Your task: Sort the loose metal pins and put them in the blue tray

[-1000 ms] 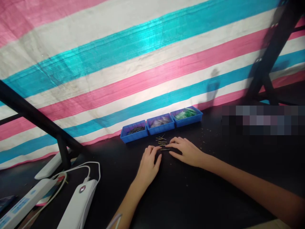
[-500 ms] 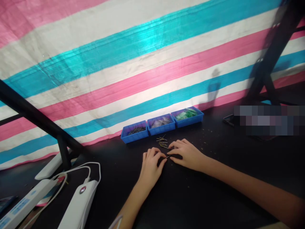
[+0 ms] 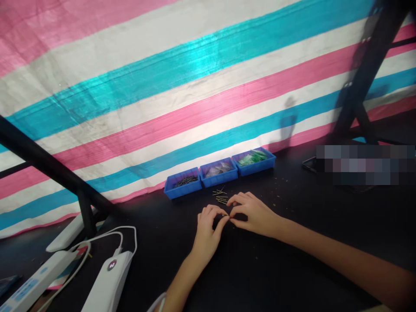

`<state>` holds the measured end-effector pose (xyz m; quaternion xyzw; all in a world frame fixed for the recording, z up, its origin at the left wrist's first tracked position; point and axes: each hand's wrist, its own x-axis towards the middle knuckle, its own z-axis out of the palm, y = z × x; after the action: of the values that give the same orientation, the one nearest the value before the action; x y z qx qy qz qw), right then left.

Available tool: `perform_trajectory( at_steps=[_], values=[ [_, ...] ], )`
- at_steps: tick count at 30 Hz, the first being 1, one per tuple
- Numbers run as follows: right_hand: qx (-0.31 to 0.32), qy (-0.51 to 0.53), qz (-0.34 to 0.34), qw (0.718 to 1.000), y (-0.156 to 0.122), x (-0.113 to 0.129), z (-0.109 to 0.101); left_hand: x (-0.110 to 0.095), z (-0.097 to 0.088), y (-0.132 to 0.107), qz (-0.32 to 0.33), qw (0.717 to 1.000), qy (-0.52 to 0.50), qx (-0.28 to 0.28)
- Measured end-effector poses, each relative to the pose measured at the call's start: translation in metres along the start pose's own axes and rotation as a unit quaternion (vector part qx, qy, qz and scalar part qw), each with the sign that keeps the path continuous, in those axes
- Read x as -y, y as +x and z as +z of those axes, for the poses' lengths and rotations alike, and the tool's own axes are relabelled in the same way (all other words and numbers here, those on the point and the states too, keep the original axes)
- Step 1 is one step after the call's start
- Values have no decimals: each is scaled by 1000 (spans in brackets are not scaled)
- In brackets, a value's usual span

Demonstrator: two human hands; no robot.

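My left hand point(image 3: 208, 227) and my right hand point(image 3: 255, 214) meet fingertip to fingertip just above the black table. Each pinches with thumb and forefinger around a small thin rod, which the fingers now hide almost wholly. Just beyond them lie several thin brass-coloured rods point(image 3: 222, 199), some crossed and some side by side; they look like small drill bits. Behind these stand three blue trays in a row. The left tray point(image 3: 183, 192) holds dark thin rods, the middle tray point(image 3: 221, 177) clear plastic pieces, the right tray point(image 3: 256, 167) green and clear plastic pieces.
A white power bank point(image 3: 108, 277) with a cable and a power strip point(image 3: 35, 281) lie at the left. Black frame legs rise left point(image 3: 42, 160) and right point(image 3: 367, 82). A striped sheet point(image 3: 182, 104) hangs behind the table point(image 3: 227, 277). Small crumbs are scattered at right.
My fingertips have drawn together, covering the dark thin rod that showed between them before. The whole view has shifted slightly. The trays and loose rods stay in place.
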<state>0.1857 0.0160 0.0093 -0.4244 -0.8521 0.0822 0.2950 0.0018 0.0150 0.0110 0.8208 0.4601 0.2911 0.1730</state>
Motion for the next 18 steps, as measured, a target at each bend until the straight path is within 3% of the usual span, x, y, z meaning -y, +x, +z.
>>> perform_trajectory(
  at_steps=[11, 18],
  values=[
    [-71, 45, 31, 996, 1, 0, -5, 3, -6, 3, -18, 996, -40, -82],
    [-67, 59, 14, 996, 2, 5, -10, 0, 0, -1, 27, 997, 2, -66]
  ],
)
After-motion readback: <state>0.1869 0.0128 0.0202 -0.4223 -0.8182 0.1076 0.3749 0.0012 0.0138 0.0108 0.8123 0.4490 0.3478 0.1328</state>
